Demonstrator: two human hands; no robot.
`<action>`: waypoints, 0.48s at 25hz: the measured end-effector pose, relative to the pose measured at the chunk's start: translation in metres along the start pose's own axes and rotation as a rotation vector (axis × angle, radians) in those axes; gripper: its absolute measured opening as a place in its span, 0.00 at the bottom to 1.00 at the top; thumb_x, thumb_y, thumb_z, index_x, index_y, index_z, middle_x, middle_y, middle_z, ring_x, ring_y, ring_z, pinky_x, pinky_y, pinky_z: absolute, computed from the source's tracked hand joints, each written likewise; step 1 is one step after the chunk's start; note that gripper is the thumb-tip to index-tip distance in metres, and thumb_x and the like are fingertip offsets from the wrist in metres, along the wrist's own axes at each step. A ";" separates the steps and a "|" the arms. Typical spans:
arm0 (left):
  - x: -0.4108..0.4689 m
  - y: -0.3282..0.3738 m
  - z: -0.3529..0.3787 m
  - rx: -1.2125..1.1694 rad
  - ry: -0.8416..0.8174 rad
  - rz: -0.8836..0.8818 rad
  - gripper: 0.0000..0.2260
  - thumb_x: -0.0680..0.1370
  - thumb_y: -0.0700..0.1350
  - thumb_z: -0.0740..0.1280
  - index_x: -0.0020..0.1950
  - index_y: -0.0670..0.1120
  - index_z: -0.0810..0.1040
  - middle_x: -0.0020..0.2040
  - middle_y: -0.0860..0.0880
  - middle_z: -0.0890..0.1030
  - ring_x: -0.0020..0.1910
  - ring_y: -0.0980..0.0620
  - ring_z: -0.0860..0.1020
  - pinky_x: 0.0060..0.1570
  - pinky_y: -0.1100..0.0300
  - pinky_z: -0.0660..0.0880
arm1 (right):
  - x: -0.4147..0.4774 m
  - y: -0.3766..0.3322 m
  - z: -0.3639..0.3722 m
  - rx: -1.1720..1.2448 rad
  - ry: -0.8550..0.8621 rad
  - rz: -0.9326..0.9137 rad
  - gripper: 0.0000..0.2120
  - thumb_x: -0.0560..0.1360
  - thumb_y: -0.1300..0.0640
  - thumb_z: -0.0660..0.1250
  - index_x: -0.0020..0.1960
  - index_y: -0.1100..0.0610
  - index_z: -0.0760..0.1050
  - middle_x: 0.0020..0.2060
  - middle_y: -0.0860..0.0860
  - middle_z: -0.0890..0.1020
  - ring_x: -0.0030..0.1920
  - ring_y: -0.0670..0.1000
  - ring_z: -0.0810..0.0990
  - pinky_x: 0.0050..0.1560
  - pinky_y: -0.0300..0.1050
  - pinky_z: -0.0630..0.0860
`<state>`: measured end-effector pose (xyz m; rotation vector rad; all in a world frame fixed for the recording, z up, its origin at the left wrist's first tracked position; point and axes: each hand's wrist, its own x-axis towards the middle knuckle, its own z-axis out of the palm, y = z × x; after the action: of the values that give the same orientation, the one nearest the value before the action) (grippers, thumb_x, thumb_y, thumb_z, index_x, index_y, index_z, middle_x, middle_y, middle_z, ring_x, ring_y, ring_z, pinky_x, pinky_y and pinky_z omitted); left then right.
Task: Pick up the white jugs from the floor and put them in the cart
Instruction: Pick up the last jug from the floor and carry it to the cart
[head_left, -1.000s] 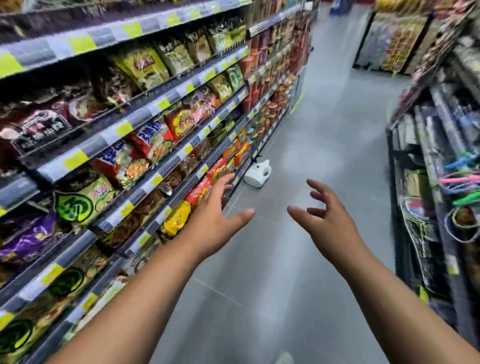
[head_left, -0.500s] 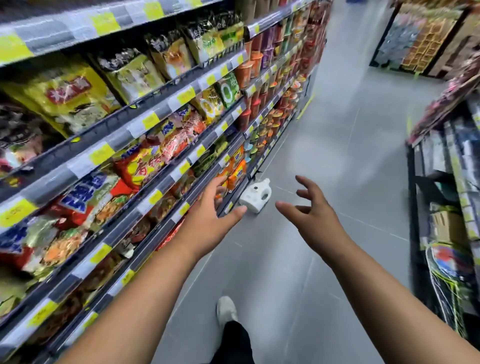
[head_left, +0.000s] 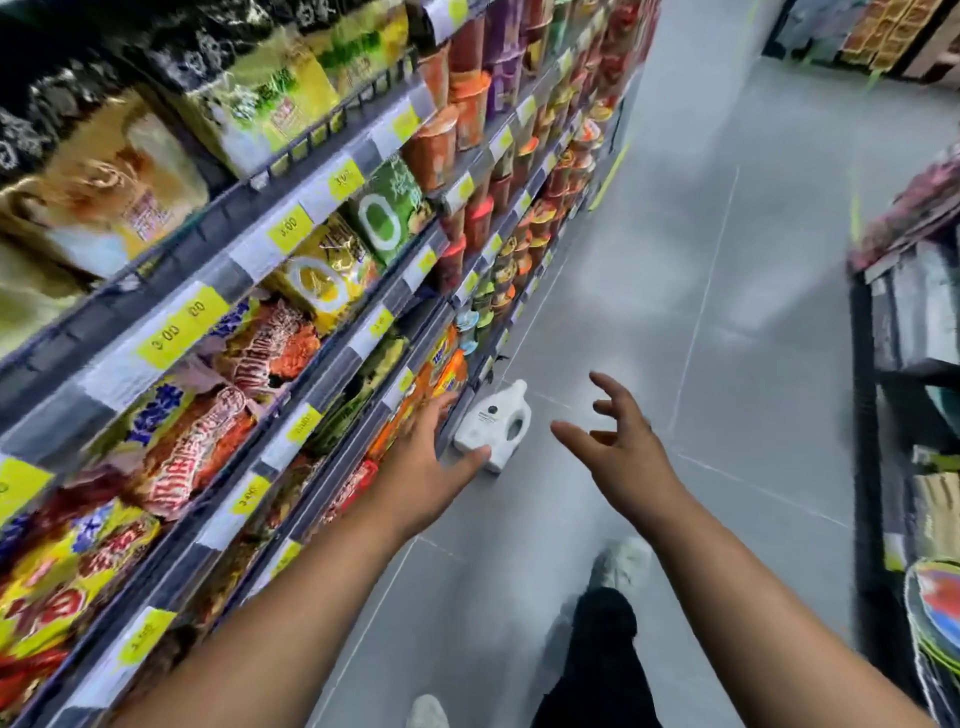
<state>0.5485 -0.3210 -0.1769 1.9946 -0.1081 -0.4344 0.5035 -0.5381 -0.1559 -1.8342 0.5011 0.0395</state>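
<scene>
The white jug (head_left: 493, 426) stood on the floor (head_left: 675, 322), tight against the shelf (head_left: 311, 415) base. Both grips were spread open and empty: the left grip (head_left: 423, 467) nearest the jug, the right grip (head_left: 618, 447) apart. A hasty one-sided grab could tip it over or push it under the shelf.

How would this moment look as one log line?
step: reach for jug | jug: on floor beside shelf, not gripped | left hand: open, by jug | right hand: open, empty | cart: unseen
</scene>
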 end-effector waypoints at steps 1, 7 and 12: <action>0.021 -0.004 0.011 0.014 0.013 -0.024 0.34 0.67 0.58 0.70 0.72 0.56 0.64 0.68 0.52 0.71 0.70 0.54 0.68 0.65 0.59 0.65 | 0.028 0.005 -0.004 -0.015 -0.018 0.007 0.32 0.73 0.46 0.72 0.71 0.37 0.60 0.68 0.51 0.68 0.60 0.54 0.75 0.51 0.46 0.72; 0.183 -0.043 0.090 -0.014 0.166 -0.286 0.33 0.75 0.49 0.72 0.76 0.52 0.61 0.71 0.52 0.67 0.68 0.56 0.67 0.63 0.62 0.63 | 0.253 0.057 -0.019 -0.106 -0.186 0.062 0.35 0.72 0.47 0.73 0.72 0.36 0.58 0.68 0.54 0.68 0.61 0.55 0.74 0.60 0.51 0.74; 0.282 -0.113 0.141 -0.054 0.284 -0.481 0.31 0.75 0.47 0.72 0.74 0.56 0.61 0.66 0.54 0.69 0.69 0.55 0.67 0.63 0.58 0.65 | 0.386 0.129 0.000 -0.223 -0.318 0.089 0.35 0.72 0.46 0.73 0.72 0.36 0.58 0.59 0.49 0.68 0.61 0.54 0.74 0.63 0.54 0.72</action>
<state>0.7485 -0.4644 -0.4039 1.9998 0.5645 -0.4436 0.8083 -0.6906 -0.3787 -1.9734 0.3634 0.4571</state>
